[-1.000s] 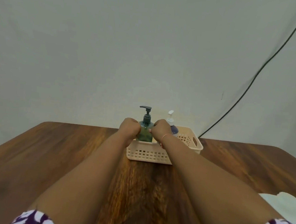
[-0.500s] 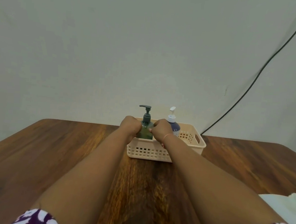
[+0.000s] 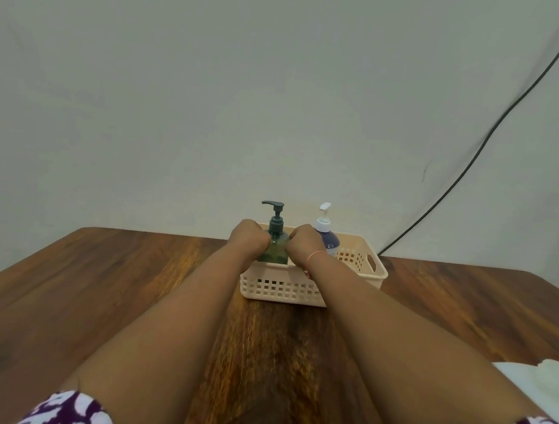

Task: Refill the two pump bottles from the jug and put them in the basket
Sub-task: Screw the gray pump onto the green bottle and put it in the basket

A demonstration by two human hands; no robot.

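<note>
Just below the middle of the frame a cream plastic basket (image 3: pixel 282 288) with a lattice wall stands on a dark wooden worktop (image 3: pixel 101 282), close to its far edge. Both arms reach straight out from the bottom of the frame to it.

The left hand (image 3: pixel 249 239) and the right hand (image 3: pixel 304 243) meet at a green pump bottle (image 3: pixel 277 249), one on each side. The fingers (image 3: pixel 294 242) are curled tight, gripping the bottle's body between the two fists. The bottle is upright in the left part of the basket. Its dark pump head rises above the hands and its lower part is hidden behind the near wall. Whether its base rests on the basket floor cannot be told.

A purple pump bottle (image 3: pixel 330 242) with a white pump stands upright in the basket just right of the right hand, farther back. A thin pink band (image 3: pixel 315 254) circles the right wrist.

At the lower right edge of the frame something white, soft and cloth-like (image 3: pixel 544 379) lies on the worktop. A black cable (image 3: pixel 495 127) runs down the plain pale wall (image 3: pixel 213 91) from the upper right corner to the worktop's far edge, right of the basket. Purple-and-white patterned sleeves (image 3: pixel 69 410) show at the bottom corners.
</note>
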